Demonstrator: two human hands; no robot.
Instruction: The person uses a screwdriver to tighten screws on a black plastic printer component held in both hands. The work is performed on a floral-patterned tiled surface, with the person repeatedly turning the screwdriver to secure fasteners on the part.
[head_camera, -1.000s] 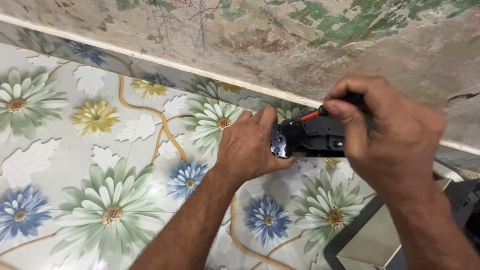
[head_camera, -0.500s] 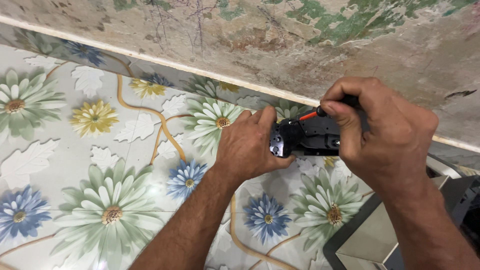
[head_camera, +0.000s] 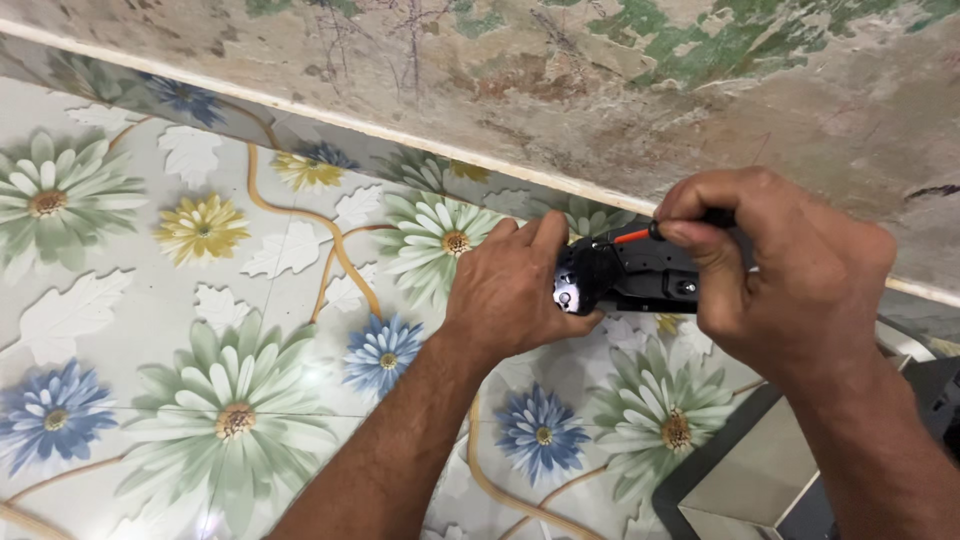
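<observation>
A small black device (head_camera: 625, 278) with a red wire and a silver screw at its left end is held over the flower-patterned floor. My left hand (head_camera: 510, 290) grips its left end from the near side, thumb under it. My right hand (head_camera: 785, 275) closes over its right end, thumb and forefinger pinching a thin black part at the top where the red wire comes out. Most of the device's right half is hidden behind my right hand.
The floor (head_camera: 200, 300) is a glossy sheet printed with green, blue and yellow flowers. A stained, peeling wall (head_camera: 600, 90) rises behind it along a pale skirting line. A grey and black boxy object (head_camera: 750, 480) lies at the lower right corner.
Both hands hold the black device much as before. The view has drifted slightly; the grip looks unchanged.
</observation>
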